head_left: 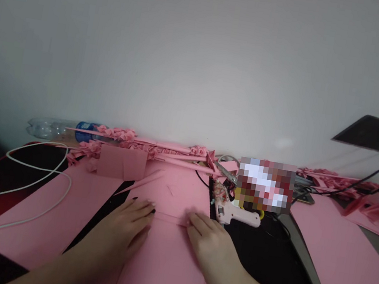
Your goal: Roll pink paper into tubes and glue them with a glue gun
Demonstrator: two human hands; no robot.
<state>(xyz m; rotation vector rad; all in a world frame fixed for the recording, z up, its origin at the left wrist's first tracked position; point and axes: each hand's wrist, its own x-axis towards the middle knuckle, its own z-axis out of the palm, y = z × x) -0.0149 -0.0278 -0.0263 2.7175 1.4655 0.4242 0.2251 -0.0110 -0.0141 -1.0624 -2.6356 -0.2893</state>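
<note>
Positions are referenced to the hot glue gun on the tabletop. Far left of the gun: clear plastic bottle, lying on its side, and white cable, looped partly over a pink sheet. Nearer, still left of the gun: left hand, palm down, fingers together on the central pink paper (a crosswise edge or fold shows between the hands). Just left of the gun: right hand, likewise palm down on that paper. Whether either hand pinches it cannot be told. Right of the gun: another pink sheet.
</note>
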